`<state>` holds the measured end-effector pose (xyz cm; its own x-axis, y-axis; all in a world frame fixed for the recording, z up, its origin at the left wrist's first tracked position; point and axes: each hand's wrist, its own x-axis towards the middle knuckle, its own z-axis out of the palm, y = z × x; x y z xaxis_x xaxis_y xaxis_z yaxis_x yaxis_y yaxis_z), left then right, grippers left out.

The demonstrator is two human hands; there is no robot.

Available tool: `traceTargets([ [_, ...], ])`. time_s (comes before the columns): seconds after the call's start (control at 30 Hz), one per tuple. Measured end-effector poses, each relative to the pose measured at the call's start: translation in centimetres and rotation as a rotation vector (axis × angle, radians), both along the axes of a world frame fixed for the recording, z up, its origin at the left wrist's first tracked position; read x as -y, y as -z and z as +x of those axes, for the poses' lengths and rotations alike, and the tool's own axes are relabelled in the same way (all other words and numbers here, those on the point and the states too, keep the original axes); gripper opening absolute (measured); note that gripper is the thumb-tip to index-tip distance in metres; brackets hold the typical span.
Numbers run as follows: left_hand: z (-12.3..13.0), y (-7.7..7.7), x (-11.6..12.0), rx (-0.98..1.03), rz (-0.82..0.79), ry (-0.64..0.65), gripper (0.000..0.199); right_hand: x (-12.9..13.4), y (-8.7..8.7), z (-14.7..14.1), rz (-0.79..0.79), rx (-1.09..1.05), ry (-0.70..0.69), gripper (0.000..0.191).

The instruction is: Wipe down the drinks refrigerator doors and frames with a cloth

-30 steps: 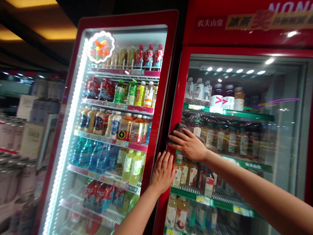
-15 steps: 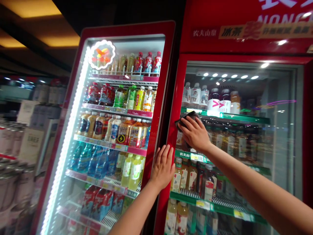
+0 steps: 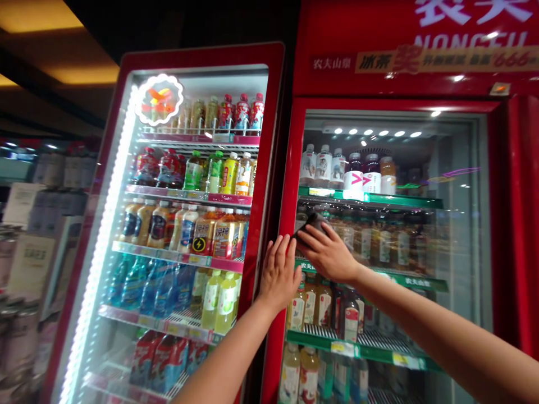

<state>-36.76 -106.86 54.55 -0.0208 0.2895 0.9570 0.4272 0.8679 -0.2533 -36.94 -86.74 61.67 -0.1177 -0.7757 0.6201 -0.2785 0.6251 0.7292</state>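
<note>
My right hand (image 3: 330, 253) presses a dark cloth (image 3: 312, 221) against the glass door (image 3: 458, 241) of the right-hand drinks fridge, near the left side of the pane. Its fingers lie stretched over the cloth. Just left of it, my left hand (image 3: 278, 275) rests on the red frame (image 3: 291, 168) of the same fridge, palm down, holding nothing. The fingertips of both hands are close together. Behind the glass, bottles stand on shelves with green edges (image 3: 374, 197); my right hand hides part of the middle shelf.
A second drinks fridge (image 3: 275, 73) with a red frame and a bright light strip stands at the left, full of bottles. A dark gap separates the two fridges. Blurred shelves of goods (image 3: 29, 269) fill the far left. A red sign panel (image 3: 332, 33) tops the right fridge.
My right hand has slid the cloth down the glass, closer to my left hand. The left hand stays on the frame. The view has shifted slightly to the right.
</note>
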Motion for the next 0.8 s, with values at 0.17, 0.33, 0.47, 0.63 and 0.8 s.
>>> traceTargets([
  [0.17, -0.1, -1.7, -0.1, -0.021, -0.034, 0.008, 0.077, -3.5, -1.7, 0.5, 0.124, -0.001, 0.002, 0.043],
  [0.33, 0.0, -3.0, -0.5, -0.029, -0.015, -0.001, 0.076, -5.9, -2.7, 1.0, -0.367, -0.147, 0.161, 0.052],
  [0.47, -0.1, -3.5, -0.9, -0.03, -0.033, 0.006, 0.076, -4.5, 1.2, 0.8, -0.2, -0.133, 0.118, 0.054],
  [0.63, -1.0, -4.8, -3.2, -0.012, -0.073, 0.053, 0.076, -5.1, -1.7, 0.5, -0.146, -0.093, 0.103, 0.048],
  [0.8, -1.6, -4.3, -4.3, -0.002, -0.076, 0.107, 0.08, -9.6, -0.2, 1.7, -0.572, -0.183, 0.185, 0.057],
])
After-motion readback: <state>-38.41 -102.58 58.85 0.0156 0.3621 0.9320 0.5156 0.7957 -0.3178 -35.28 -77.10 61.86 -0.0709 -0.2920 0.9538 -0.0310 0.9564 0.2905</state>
